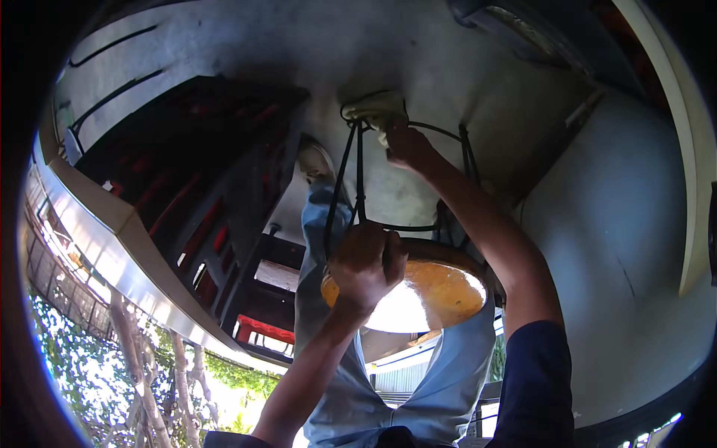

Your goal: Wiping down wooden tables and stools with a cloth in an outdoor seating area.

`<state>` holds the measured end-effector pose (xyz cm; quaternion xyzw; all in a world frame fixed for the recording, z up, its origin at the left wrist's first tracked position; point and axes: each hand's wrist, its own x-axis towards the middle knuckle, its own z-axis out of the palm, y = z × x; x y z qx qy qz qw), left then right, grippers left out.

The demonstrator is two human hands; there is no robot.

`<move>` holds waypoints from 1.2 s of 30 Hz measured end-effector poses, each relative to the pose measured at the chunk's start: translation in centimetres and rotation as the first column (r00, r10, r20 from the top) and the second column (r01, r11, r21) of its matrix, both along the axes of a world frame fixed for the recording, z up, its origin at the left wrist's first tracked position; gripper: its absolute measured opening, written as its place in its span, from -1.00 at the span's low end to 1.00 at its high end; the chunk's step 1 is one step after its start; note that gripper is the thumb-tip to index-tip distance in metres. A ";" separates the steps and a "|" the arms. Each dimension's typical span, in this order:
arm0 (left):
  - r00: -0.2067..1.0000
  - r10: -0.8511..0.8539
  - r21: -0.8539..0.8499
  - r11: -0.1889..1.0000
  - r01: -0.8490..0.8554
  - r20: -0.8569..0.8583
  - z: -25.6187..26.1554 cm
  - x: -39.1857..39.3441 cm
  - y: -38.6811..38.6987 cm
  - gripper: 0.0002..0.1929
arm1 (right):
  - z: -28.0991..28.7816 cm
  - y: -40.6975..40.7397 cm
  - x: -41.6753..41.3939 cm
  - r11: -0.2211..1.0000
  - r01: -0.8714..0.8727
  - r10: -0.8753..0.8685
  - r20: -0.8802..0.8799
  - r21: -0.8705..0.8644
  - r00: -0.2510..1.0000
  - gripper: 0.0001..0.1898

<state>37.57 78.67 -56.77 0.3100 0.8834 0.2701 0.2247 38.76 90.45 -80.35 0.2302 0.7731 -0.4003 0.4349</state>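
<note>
A stool with a round, glossy brown seat [448, 291] and a black metal frame [360, 173] lies tipped between the person's knees, its legs pointing away over the floor. My left hand [367, 266] is closed around the frame beside the seat's rim. Farther up, my right hand [408, 147] presses a pale yellow-green cloth [372, 109] against the far end of the legs, near a black ring. Its fingertips are partly hidden in shadow. Bright light reflects off the seat.
Dark stacked crates with red parts [207, 185] stand at the left, beside my shoe [315, 159]. A pale wall or panel [610, 241] rises at the right. Grey floor [269, 39] lies beyond the stool. Trees [134, 358] show outside at lower left.
</note>
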 end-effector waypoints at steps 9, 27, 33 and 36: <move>0.998 -0.049 0.001 0.999 0.049 -0.034 0.1 -0.3 0.7 -0.81 | -5.2 0.3 -1.7 0.981 -0.060 0.132 -0.408 0.184 0.903 -0.85; 0.998 -0.051 -0.017 0.999 0.052 0.021 0.7 -0.3 1.8 -0.76 | -7.2 0.9 0.6 0.883 -0.328 0.434 -0.318 0.336 0.843 -0.87; 0.999 -0.031 -0.004 1.000 0.031 0.042 0.5 -0.3 1.4 -0.77 | -7.0 -1.0 0.0 0.908 -0.312 0.411 -0.443 0.280 0.797 -0.85; 0.999 -0.024 -0.042 0.999 0.025 0.031 0.4 -0.6 0.4 -0.79 | -4.5 -0.2 -0.1 0.885 -0.296 0.381 -0.195 0.359 0.904 -0.84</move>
